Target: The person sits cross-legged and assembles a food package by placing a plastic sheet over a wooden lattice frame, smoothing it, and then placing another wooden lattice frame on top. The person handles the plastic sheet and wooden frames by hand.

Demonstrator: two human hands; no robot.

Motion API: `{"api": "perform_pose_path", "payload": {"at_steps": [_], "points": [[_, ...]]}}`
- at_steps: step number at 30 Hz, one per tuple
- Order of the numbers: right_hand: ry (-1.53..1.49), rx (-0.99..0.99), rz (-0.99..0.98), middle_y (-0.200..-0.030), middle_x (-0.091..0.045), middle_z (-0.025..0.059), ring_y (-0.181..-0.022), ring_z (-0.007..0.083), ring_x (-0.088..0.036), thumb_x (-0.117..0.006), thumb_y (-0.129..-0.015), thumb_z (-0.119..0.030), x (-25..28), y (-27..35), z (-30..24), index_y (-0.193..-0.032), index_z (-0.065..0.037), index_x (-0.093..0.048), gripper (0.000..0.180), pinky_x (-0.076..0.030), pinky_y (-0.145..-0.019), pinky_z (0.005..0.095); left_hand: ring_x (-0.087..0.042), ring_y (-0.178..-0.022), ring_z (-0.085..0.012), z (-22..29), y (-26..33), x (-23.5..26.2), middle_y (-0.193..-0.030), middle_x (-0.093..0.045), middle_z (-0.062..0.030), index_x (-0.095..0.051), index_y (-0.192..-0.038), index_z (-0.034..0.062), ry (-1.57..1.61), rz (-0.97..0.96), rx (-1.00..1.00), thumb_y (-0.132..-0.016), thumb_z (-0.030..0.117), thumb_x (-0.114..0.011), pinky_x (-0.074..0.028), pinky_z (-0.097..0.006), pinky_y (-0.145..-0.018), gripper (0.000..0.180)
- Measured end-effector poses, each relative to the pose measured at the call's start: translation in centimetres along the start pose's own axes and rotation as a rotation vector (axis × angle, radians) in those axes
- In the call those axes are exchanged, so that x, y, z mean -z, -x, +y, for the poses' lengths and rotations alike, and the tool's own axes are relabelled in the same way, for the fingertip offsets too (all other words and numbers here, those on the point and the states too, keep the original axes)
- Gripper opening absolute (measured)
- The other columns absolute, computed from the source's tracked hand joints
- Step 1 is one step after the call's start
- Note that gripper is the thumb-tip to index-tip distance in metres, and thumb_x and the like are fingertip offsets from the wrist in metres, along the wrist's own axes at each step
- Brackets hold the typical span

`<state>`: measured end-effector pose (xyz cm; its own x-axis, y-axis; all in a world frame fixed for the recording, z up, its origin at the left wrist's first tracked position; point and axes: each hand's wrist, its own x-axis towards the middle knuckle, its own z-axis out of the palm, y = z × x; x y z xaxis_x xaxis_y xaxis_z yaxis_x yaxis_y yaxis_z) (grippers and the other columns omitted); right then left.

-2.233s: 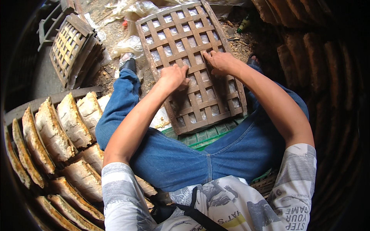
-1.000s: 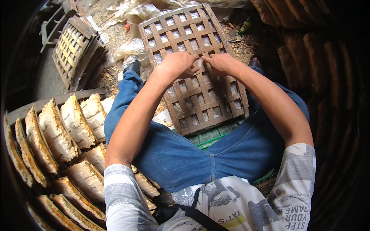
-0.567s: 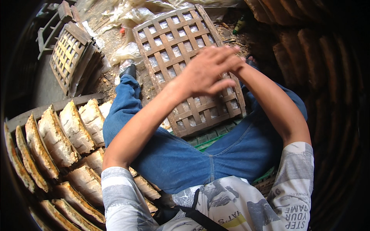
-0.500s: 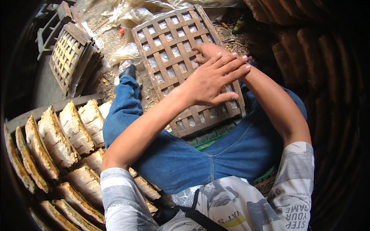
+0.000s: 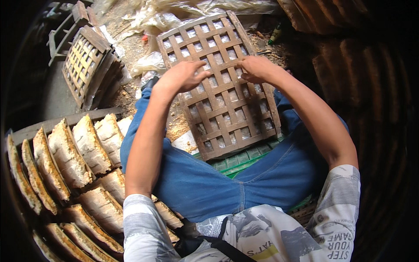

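Observation:
A curved wooden lattice panel (image 5: 227,109) of woven brown slats lies between my knees, with clear plastic sheeting showing through its gaps. My left hand (image 5: 185,75) is over the panel's left side, its thumb and fingers apart and pointing inward. Across from it, my right hand (image 5: 258,69) is over the right side with its fingers bent toward the slats and slightly apart. Neither hand shows anything held. Whether the fingertips touch the wood is hard to make out. The panel's near end lies above a green plastic crate (image 5: 251,163).
To the left, a stack of similar lattice panels (image 5: 87,61) leans near a dark frame. Several curved pieces with rough, pale, crusty faces (image 5: 67,153) stand in rows at lower left. Crumpled plastic sheeting (image 5: 152,17) lies beyond the panel. Brown curved shapes (image 5: 349,74) line the dim right side.
My hands were crossed, the left laid over the right wrist. They have separated, the left moving left and the right settling over the panel's right side. The view has shifted slightly.

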<state>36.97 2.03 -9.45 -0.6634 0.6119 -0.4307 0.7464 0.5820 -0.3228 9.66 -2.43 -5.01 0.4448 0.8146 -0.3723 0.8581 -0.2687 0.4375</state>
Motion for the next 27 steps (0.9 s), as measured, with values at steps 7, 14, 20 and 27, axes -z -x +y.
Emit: {"api": "perform_pose_path", "payload": {"at_steps": [7, 14, 20, 27], "points": [[0.002, -0.034, -0.016, -0.107, -0.069, 0.0207, -0.101, 0.0398, -0.066, -0.065, -0.086, -0.019, -0.6, 0.0, 0.6, -0.121, -0.005, -0.065, 0.038, -0.054, -0.086, 0.0489, -0.063, -0.114, -0.0403, 3.5, 0.0, 1.7, -0.119, -0.067, -0.0255, -0.054, -0.138, 0.0064, 0.001, -0.099, 0.015, -0.100, 0.045, -0.052, -0.049, -0.046, -0.100, 0.055], [-0.009, -0.031, -0.027, -0.108, -0.069, 0.0194, -0.099, 0.0395, -0.067, -0.066, -0.088, -0.021, -0.7, -0.5, 0.8, -0.119, -0.005, -0.065, 0.035, -0.054, -0.085, 0.0482, -0.062, -0.116, -0.0386, 2.4, 0.7, 1.5, -0.122, -0.066, -0.0229, -0.056, -0.136, 0.0067, -0.021, -0.025, 0.025, -0.099, 0.045, -0.053, -0.050, -0.046, -0.099, 0.053], [-0.124, -0.075, 0.104, -0.103, -0.072, 0.0209, -0.098, 0.0387, -0.068, -0.066, -0.089, -0.021, -1.2, -1.5, 2.6, -0.117, -0.004, -0.067, 0.033, -0.055, -0.085, 0.0458, -0.062, -0.116, -0.0385, 2.3, 1.0, 2.2, -0.122, -0.066, -0.0228, -0.057, -0.136, 0.0076, -0.018, -0.029, 0.058, -0.099, 0.044, -0.054, -0.050, -0.047, -0.099, 0.052], [-0.189, -0.140, 0.187, -0.102, -0.072, 0.0213, -0.093, 0.0346, -0.070, -0.067, -0.089, -0.021, 3.3, -4.9, 7.1, -0.118, 0.000, -0.067, 0.035, -0.055, -0.083, 0.0400, -0.063, -0.115, -0.0369, 2.4, 1.1, 3.8, -0.120, -0.067, -0.0208, -0.055, -0.139, 0.0083, -0.014, -0.032, 0.062, -0.099, 0.042, -0.053, -0.051, -0.047, -0.098, 0.052]]}}
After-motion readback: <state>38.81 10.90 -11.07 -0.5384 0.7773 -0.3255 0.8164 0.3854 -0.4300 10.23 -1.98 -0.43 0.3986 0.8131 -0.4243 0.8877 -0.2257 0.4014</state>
